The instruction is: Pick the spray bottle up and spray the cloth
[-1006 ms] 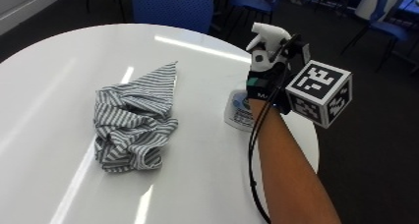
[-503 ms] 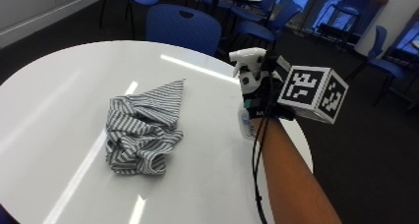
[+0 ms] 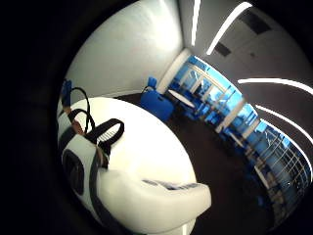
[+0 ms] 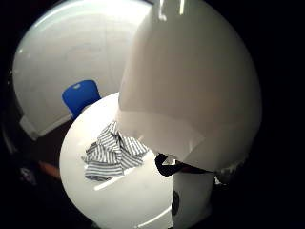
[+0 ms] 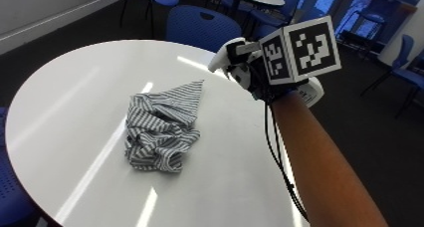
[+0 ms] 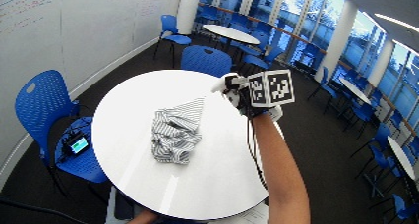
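Here the gloved right hand (image 5: 255, 77) gripped the spray bottle (image 5: 232, 57), held lifted above the round table (image 5: 59, 112) near its far edge. The nozzle pointed away from the forearm toward the striped cloth (image 5: 162, 127), which lay crumpled on the tabletop below and to the nozzle side, well apart from the bottle.

We see the right hand (image 5: 255, 80) in a black glove that ends at the wrist; the forearm (image 5: 318, 157) below it is bare, with no sleeve. In the little finger side palm view, black straps (image 3: 105, 129) and thin black loops (image 3: 80, 100) cross a white plastic part (image 3: 78, 166) of the glove.
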{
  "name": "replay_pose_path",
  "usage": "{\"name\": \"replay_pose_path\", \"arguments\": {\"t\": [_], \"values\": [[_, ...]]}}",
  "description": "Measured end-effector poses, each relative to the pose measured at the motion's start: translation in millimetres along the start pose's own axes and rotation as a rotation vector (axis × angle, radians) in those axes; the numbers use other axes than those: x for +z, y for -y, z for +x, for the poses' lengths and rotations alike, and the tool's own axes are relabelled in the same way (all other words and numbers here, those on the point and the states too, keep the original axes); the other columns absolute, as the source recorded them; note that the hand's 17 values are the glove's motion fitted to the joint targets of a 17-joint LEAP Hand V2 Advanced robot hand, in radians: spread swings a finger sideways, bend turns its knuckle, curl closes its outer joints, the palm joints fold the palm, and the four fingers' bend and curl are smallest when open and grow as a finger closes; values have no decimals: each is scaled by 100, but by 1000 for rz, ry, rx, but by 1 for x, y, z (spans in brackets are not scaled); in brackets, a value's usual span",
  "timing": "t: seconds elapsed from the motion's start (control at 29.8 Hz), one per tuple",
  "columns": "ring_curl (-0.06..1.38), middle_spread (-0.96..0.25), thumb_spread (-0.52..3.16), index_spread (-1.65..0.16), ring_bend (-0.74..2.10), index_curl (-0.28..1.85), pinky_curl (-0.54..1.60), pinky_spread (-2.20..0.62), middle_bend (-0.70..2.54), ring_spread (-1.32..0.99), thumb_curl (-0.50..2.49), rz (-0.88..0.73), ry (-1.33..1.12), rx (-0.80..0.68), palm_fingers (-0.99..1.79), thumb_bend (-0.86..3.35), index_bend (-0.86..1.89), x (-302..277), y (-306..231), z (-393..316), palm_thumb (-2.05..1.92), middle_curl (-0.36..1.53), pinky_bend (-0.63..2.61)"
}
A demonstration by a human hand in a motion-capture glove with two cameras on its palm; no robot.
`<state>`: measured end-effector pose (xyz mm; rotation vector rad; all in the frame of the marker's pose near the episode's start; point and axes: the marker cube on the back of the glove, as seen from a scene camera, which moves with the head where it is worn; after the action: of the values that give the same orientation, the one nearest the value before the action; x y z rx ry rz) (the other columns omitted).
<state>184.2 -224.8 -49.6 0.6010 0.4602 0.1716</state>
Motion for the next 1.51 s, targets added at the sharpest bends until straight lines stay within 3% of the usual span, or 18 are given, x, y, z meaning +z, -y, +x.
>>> {"name": "replay_pose_path", "arguments": {"t": [0.4,0.7,0.91,1.17,1.51], "values": [[47,-24,61,-31,81,54,39,-32,61,-22,73,-52,-210,-403,137,-3,18,4,16,-62,86,57,52],[46,-24,61,-32,80,55,39,-32,62,-22,74,-67,-244,-596,137,-3,18,-2,21,-102,86,57,51],[46,-24,61,-32,80,55,39,-32,62,-22,74,-168,-273,-702,137,-3,18,5,-7,-124,85,56,51],[46,-24,61,-32,80,55,39,-32,62,-22,75,-141,-235,-748,137,-3,18,22,-24,-140,85,56,51],[46,-24,61,-32,81,55,39,-32,62,-22,75,-163,-198,-684,137,-3,18,27,-28,-134,85,55,51]]}}
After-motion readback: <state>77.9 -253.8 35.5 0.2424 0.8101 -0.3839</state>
